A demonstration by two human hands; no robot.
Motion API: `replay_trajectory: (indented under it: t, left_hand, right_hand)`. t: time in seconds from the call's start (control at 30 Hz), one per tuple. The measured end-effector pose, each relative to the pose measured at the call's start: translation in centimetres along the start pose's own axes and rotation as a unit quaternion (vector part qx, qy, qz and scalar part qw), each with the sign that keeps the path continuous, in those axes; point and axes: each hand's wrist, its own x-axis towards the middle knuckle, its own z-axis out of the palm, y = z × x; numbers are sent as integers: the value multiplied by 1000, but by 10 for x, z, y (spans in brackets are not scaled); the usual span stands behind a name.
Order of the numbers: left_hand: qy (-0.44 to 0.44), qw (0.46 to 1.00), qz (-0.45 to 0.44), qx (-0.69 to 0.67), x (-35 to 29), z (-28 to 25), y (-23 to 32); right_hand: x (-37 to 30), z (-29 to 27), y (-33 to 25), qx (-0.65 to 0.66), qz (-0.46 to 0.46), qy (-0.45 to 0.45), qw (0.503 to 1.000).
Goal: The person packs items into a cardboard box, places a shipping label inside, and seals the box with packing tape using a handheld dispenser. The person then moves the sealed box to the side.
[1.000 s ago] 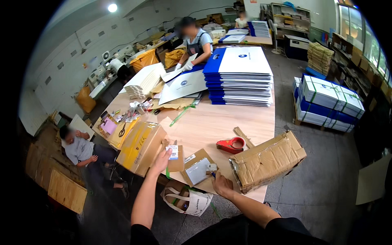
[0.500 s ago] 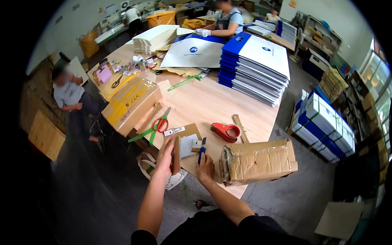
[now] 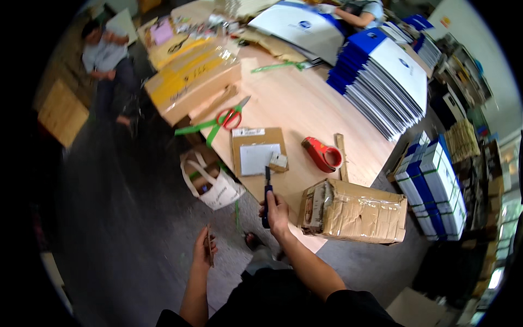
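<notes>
My right hand (image 3: 277,213) is closed around the handle of a blue utility knife (image 3: 267,192), its dark blade pointing away from me. Just beyond the blade tip lies a flat brown cardboard piece (image 3: 237,155) bearing a white sheet (image 3: 255,159) and a small labelled box (image 3: 279,161). Down to the left, off the table, my left hand (image 3: 202,249) grips a thin brown cardboard piece (image 3: 210,248), seen edge-on. Red-handled scissors (image 3: 229,117) rest beyond the flat cardboard, by a green strap (image 3: 195,128). A red tape dispenser (image 3: 314,150) lies to its right.
A taped carton (image 3: 359,212) stands at the table's near right corner; a longer carton (image 3: 190,82) sits at the left edge. Stacked blue-and-white folders (image 3: 381,82) fill the far right. A white tote bag (image 3: 215,188) hangs by the table. One person (image 3: 106,60) sits left; another works at the far side.
My left hand has moved down and left, away from the table, with the brown cardboard piece. The knife stays in my right hand. The view has tilted downward.
</notes>
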Motion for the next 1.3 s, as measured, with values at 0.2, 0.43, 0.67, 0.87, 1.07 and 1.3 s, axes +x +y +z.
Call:
replay_trajectory:
  t: [0.2,0.43,0.67,0.87,1.07,1.3]
  left_hand:
    - [106,988,-109,-39,-22,-66,-82]
    - [36,998,36,26,-19,23,-31]
    - [-189,955,188,127,-55,197,47]
    - [-201,772,441,410,-59,300,14]
    - [-185,697,446,530,-70,324,22]
    - [-200,664,361,624,-77,341,42]
  right_hand:
    - [-8,4,-1,-266,-176,7,948]
    - [82,22,-31,-455,-406,166,775]
    - [-94,-48,-61,-375,-276,-402,789]
    - [-187,-170,-227,-399,-241,-217,858]
    - [-129,-337,-256,-315,-303,189,880]
    - [-83,-341,-234,-369,-277,-12,887]
